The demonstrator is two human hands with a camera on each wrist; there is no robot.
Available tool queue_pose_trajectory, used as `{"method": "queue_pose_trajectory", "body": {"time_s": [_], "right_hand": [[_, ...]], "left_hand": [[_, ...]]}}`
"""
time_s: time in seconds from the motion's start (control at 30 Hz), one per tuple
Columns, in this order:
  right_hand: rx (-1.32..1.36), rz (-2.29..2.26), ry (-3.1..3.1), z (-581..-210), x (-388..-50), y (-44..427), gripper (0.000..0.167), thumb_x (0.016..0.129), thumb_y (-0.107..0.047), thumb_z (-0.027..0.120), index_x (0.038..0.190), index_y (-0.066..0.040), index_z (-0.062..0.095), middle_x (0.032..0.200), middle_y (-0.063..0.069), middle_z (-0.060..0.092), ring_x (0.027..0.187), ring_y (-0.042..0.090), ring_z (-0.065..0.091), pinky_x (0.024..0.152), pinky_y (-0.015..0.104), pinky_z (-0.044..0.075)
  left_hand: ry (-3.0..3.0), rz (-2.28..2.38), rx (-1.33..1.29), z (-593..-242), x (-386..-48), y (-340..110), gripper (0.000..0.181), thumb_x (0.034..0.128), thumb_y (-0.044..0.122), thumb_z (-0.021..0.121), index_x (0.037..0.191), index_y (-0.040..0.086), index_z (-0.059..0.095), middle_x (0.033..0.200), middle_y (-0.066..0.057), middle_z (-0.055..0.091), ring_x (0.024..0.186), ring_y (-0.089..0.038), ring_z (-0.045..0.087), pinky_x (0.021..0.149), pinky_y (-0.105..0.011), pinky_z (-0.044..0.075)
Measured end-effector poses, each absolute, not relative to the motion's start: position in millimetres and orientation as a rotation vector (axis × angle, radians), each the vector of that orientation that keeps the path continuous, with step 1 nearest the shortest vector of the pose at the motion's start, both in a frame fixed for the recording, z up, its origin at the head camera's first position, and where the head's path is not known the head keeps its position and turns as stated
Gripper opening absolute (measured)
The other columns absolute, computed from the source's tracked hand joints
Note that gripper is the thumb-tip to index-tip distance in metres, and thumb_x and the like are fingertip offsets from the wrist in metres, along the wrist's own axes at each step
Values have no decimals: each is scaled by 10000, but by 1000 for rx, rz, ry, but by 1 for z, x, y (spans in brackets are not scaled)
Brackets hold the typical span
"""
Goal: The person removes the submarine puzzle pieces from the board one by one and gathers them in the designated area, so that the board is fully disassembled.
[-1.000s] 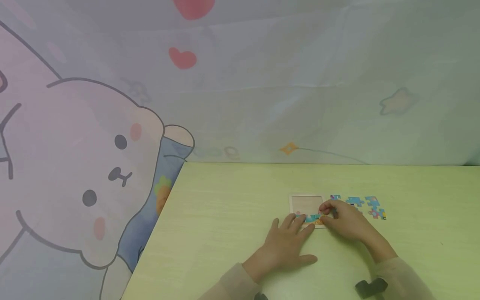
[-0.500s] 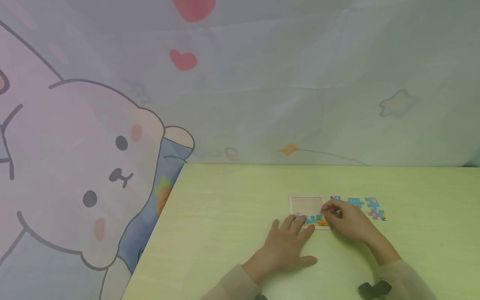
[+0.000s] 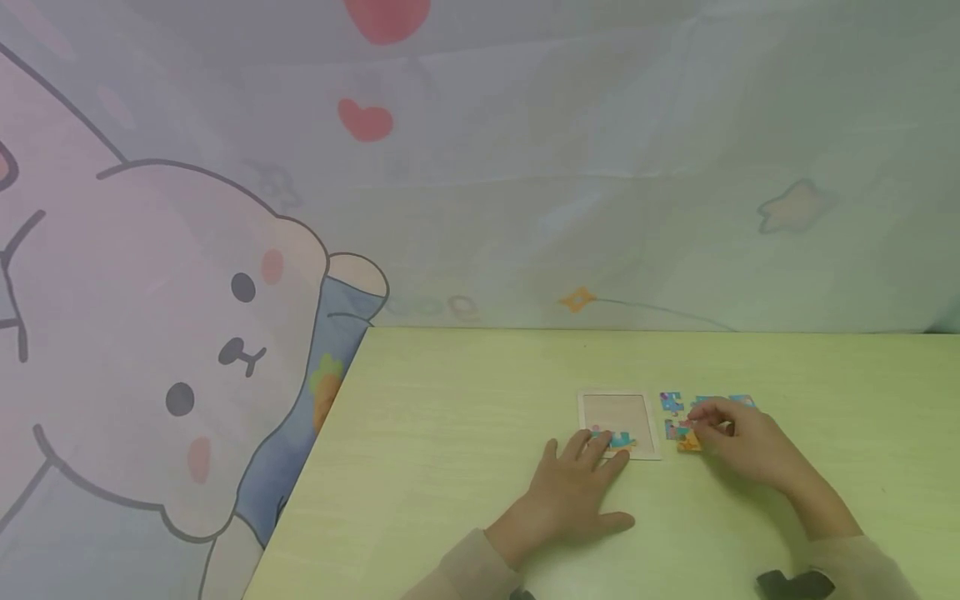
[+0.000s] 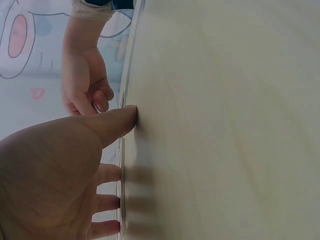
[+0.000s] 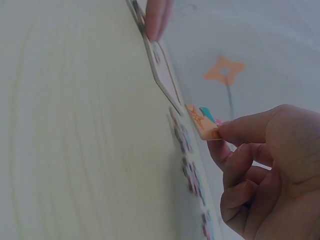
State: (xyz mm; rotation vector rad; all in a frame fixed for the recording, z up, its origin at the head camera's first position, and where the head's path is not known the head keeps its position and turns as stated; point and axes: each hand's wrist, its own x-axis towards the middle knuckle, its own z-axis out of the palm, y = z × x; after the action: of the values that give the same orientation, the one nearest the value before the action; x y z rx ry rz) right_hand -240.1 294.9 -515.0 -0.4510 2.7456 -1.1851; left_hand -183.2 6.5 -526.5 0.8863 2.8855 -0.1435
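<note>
My right hand [image 3: 750, 446] pinches an orange and teal jigsaw piece [image 5: 199, 122] with a starfish on it, between thumb and index finger. It holds the piece just right of a shallow wooden puzzle tray [image 3: 615, 410], above the table. Fingers spread, my left hand [image 3: 572, 496] rests at the tray's near edge, with fingertips over its lower left part. Joined puzzle pieces [image 3: 621, 439] lie along the bottom of the tray, partly covered by those fingers. Bare wood shows across the rest of it.
Several loose puzzle pieces [image 3: 671, 401] lie on the table to the right of the tray, some hidden behind my right hand. The pale yellow-green table [image 3: 420, 433] runs back to a printed cloth [image 3: 525, 208] with a cartoon bear on the left.
My right hand has drawn the starfish piece out of the tray's lower right part and carried it right, past the rim. My left hand has stayed in place.
</note>
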Motion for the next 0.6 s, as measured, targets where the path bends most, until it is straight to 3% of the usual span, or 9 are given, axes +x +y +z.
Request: {"method": "queue_pose_trajectory", "body": {"time_s": [0.27, 0.6], "right_hand": [[-371, -1149, 2748, -512, -236, 333, 275, 1064, -282, 615, 1222, -70, 690, 1066, 59, 680, 892, 206, 605, 668, 322, 497], [-303, -1069, 2761, -522, -232, 363, 299, 1063, -268, 615, 1213, -19, 686, 1052, 66, 701, 927, 220, 619, 722, 373, 505]], "left_hand": [[2887, -167, 888, -525, -183, 7, 828, 962, 794, 391, 1652, 354, 262, 1710, 35, 209, 1542, -238, 228, 1131, -570, 365], [2888, -161, 889, -527, -182, 7, 830, 963, 792, 387, 1654, 352, 255, 1711, 33, 203, 1543, -239, 223, 1133, -579, 361]]}}
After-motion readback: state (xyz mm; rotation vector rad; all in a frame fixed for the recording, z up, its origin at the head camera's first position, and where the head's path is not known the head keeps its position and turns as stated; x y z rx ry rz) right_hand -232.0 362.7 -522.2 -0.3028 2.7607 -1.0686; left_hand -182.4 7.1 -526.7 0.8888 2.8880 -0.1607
